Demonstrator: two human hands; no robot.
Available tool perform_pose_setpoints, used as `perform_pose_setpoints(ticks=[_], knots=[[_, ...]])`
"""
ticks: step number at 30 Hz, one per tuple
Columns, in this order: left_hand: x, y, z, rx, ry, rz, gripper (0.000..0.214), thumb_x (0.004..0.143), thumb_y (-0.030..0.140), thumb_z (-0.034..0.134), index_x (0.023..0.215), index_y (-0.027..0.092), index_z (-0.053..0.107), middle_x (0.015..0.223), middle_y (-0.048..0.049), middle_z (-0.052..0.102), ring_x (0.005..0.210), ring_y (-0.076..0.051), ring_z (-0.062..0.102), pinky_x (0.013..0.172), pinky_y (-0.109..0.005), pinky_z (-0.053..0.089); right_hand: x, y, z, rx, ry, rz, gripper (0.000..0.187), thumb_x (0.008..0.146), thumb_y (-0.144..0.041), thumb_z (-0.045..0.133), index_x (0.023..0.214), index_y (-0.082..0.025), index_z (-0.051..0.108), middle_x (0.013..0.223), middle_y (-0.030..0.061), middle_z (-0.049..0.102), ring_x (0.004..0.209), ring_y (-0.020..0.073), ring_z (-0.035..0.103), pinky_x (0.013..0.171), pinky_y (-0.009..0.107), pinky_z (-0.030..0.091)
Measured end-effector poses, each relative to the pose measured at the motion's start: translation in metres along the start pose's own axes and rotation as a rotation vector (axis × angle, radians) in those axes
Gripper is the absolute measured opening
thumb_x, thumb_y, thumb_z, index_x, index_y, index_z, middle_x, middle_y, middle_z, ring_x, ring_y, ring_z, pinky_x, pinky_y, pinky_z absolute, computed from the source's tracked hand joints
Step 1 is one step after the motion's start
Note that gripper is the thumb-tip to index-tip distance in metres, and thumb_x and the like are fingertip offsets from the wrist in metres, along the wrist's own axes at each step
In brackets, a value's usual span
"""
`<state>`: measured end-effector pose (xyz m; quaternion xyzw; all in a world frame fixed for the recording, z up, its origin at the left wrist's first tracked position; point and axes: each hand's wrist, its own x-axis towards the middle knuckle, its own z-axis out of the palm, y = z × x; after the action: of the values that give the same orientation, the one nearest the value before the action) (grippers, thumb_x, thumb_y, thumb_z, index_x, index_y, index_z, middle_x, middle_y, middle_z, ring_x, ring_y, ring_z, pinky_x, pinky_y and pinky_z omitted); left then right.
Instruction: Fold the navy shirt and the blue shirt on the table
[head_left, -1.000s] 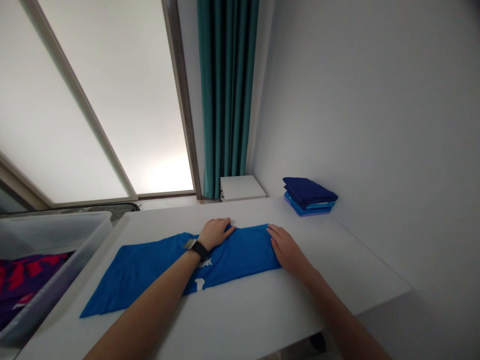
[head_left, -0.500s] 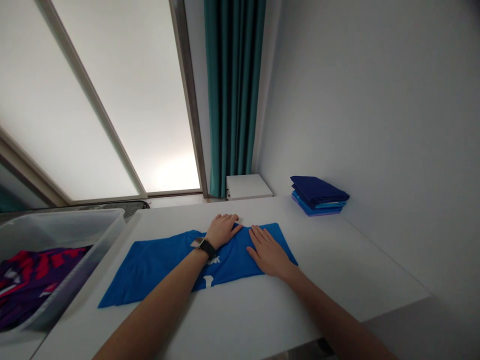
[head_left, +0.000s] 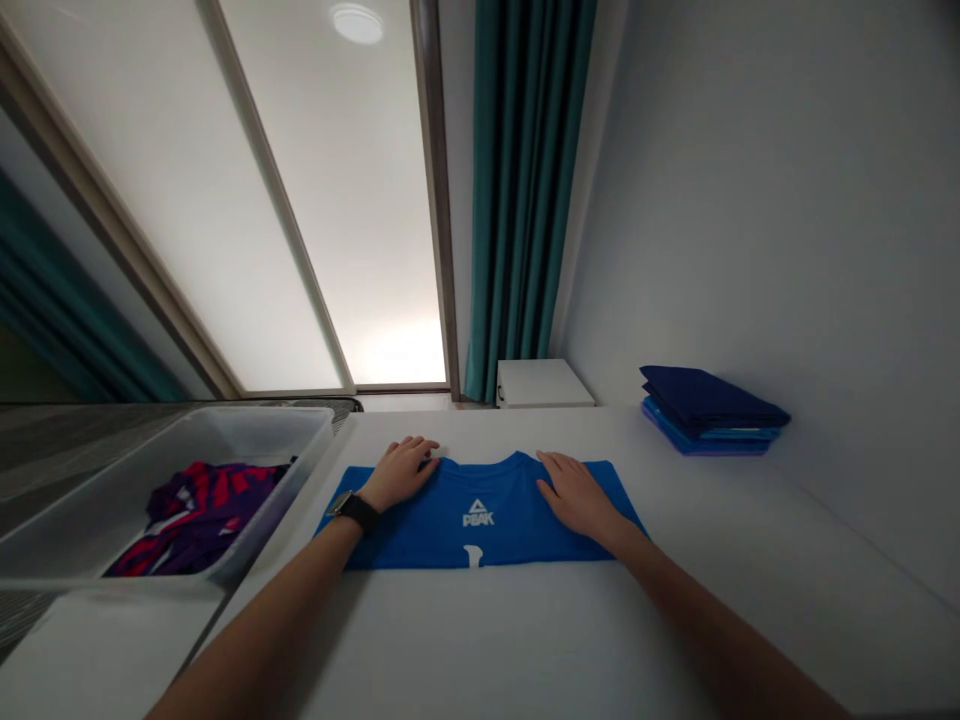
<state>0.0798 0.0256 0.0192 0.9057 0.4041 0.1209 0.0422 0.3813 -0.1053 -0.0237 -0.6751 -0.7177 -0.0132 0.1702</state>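
A folded blue jersey lies across the white table in front of me, its white PEAK logo and part of a white figure below it showing. My left hand, with a dark-strapped watch on the wrist, rests on the jersey's far left part, fingers reaching over its far edge. On the right part, near the neckline, my right hand lies flat with its fingers extended. Both hands are open, palms down. The palms hide the cloth beneath them.
A translucent plastic bin at the left contains purple and red clothing. Folded dark and bright blue garments are stacked at the right by the wall. A small white cabinet stands beyond the white table.
My left hand has moved left across the jersey, uncovering the logo. The jersey's left part is now folded under or in, so it looks shorter. The view has shifted left.
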Motion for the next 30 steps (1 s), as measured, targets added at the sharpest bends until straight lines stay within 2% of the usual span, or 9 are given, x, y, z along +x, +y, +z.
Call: perform_pose_setpoints(ticks=[5, 10, 17, 24, 30], knots=[[-0.006, -0.012, 0.005, -0.076, -0.018, -0.086, 0.028, 0.092, 0.039, 0.045, 0.102, 0.022, 0.066, 0.098, -0.0060, 0.064, 0.101, -0.025, 0.056, 0.090, -0.041, 0.040, 0.029, -0.019, -0.001, -0.057, 0.008, 0.078, 0.029, 0.092, -0.028, 0.042, 0.111, -0.016, 0.061, 0.110, 0.0158, 0.061, 0.107, 0.0288, 0.052, 0.091, 0.042, 0.041], [-0.006, -0.014, 0.011, -0.116, 0.007, -0.082, 0.021, 0.092, 0.035, 0.046, 0.091, 0.021, 0.062, 0.094, -0.0052, 0.064, 0.097, -0.024, 0.057, 0.087, -0.039, 0.041, 0.035, -0.018, 0.005, -0.050, 0.017, 0.097, 0.017, 0.092, -0.025, 0.044, 0.095, -0.019, 0.059, 0.101, 0.0119, 0.060, 0.098, 0.0272, 0.052, 0.085, 0.039, 0.041], [-0.012, -0.010, 0.017, -0.091, 0.123, -0.066, 0.020, 0.096, 0.032, 0.040, 0.095, 0.020, 0.056, 0.093, -0.0059, 0.066, 0.090, -0.023, 0.060, 0.083, -0.037, 0.042, 0.030, -0.016, 0.003, 0.037, 0.090, 0.065, 0.017, 0.095, -0.022, 0.039, 0.096, -0.019, 0.056, 0.100, 0.0095, 0.063, 0.096, 0.0251, 0.053, 0.083, 0.036, 0.037], [-0.014, -0.012, 0.020, -0.053, 0.129, -0.085, 0.017, 0.095, 0.028, 0.042, 0.100, 0.021, 0.056, 0.092, -0.0058, 0.065, 0.091, -0.024, 0.060, 0.081, -0.037, 0.042, 0.030, -0.010, 0.011, 0.069, 0.063, 0.080, 0.026, 0.092, -0.016, 0.041, 0.116, -0.019, 0.052, 0.114, 0.0102, 0.063, 0.104, 0.0258, 0.052, 0.087, 0.037, 0.036], [-0.015, -0.009, 0.018, -0.078, 0.140, -0.041, 0.023, 0.097, 0.028, 0.034, 0.100, 0.021, 0.056, 0.097, -0.0059, 0.065, 0.093, -0.023, 0.059, 0.083, -0.036, 0.040, 0.029, -0.009, 0.007, 0.131, 0.070, 0.053, 0.022, 0.092, -0.014, 0.037, 0.102, -0.020, 0.055, 0.098, 0.0076, 0.063, 0.094, 0.0232, 0.052, 0.084, 0.035, 0.037]])
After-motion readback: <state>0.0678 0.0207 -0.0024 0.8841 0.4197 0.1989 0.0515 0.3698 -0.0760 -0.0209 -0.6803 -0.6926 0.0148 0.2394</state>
